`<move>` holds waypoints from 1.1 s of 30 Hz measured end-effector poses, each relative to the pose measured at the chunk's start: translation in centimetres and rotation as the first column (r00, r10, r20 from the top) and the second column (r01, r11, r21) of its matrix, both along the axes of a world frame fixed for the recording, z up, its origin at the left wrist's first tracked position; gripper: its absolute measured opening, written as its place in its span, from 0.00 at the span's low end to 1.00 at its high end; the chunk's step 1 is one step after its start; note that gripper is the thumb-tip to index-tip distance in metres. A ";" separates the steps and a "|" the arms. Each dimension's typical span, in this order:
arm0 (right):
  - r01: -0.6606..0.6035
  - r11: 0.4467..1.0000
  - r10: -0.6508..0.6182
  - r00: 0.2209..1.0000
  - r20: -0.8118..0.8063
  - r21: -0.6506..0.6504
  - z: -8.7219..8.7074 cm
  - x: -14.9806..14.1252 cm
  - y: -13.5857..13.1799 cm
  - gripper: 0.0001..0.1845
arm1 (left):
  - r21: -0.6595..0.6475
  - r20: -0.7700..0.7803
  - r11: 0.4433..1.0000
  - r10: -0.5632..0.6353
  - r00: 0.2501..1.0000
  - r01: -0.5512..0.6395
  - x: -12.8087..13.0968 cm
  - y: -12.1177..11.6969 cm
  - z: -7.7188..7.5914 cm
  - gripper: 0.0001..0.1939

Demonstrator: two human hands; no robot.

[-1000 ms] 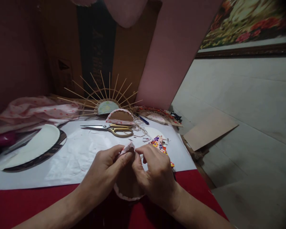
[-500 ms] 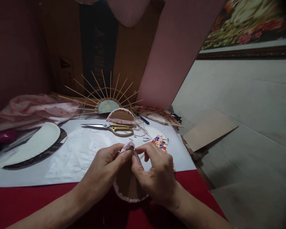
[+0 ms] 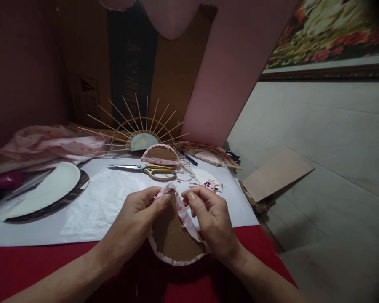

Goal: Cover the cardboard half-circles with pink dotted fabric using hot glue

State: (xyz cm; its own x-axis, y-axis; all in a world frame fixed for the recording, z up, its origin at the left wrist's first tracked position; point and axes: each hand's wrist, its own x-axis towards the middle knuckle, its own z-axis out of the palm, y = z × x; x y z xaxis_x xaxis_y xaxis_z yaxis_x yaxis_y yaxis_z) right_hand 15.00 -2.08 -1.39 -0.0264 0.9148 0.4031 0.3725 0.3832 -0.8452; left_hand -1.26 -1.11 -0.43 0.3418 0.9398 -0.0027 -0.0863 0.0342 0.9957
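Both my hands hold a half-round cardboard piece (image 3: 173, 235) with dotted pink cloth folded over its edge. My left hand (image 3: 139, 219) pinches the cloth at the piece's top corner between thumb and fingers. My right hand (image 3: 210, 221) grips the straight right edge, its fingers curled over the cloth fold. The brown cardboard face is turned up toward me, above the red table cover (image 3: 50, 265).
Gold-handled scissors (image 3: 151, 170) lie on a white sheet (image 3: 97, 202). Behind them are a second cloth-edged half-round (image 3: 160, 153), a stick fan frame (image 3: 142, 134), floral scraps (image 3: 210, 184), a pen (image 3: 189, 158). A white half-disc (image 3: 47, 189) lies left, pink dotted cloth (image 3: 44, 145) beyond. A cardboard sheet (image 3: 276, 174) lies right.
My right hand has slid down and right along the straight edge, uncovering more of the cardboard face. The left hand stays pinched at the top corner.
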 end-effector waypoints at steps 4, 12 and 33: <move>-0.229 0.921 0.141 0.950 -0.279 -0.315 0.4 0.3 0.7 0.15 | -0.043 0.042 0.999 0.007 0.999 -0.006 -0.1 0.0 0.1 0.17; -0.307 0.892 0.171 0.909 -0.380 -0.332 -0.2 0.3 1.2 0.15 | -0.012 0.042 0.998 0.056 0.998 -0.055 0.1 0.6 -0.4 0.17; -0.359 0.918 0.358 0.933 -0.034 -0.170 1.0 1.4 0.0 0.13 | 0.016 0.131 0.981 -0.193 0.972 0.193 -1.4 0.8 0.6 0.06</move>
